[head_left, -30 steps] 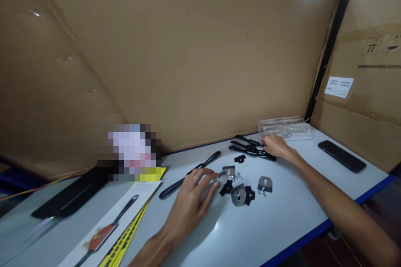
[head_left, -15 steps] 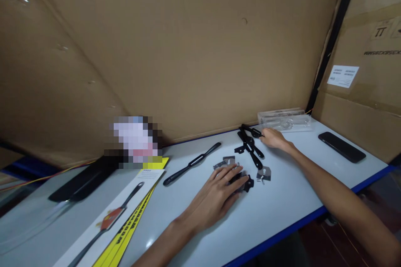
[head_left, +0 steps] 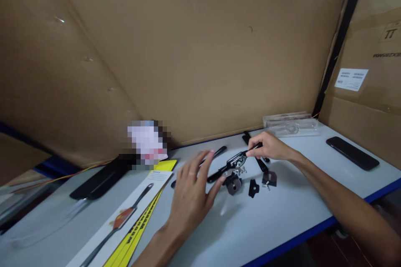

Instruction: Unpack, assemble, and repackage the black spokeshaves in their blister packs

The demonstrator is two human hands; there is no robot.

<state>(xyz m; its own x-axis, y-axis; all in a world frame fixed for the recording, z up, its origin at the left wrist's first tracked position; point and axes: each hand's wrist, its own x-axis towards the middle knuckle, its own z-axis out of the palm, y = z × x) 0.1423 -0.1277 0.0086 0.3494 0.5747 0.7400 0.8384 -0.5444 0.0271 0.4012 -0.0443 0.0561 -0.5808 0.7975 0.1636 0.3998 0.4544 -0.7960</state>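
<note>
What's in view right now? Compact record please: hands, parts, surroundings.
Left hand: fingers spread, nothing visibly held
Right hand: pinching one handle of a black spokeshave body
Loose parts: grey slotted plate, black notched plate, wing screw
Back: clear plastic packaging
Far right: black phone-like slab
Left: printed card

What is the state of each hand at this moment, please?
Left hand: open, nothing seen in its grasp.
Right hand: closed, holding a black slotted tool by one end.
</note>
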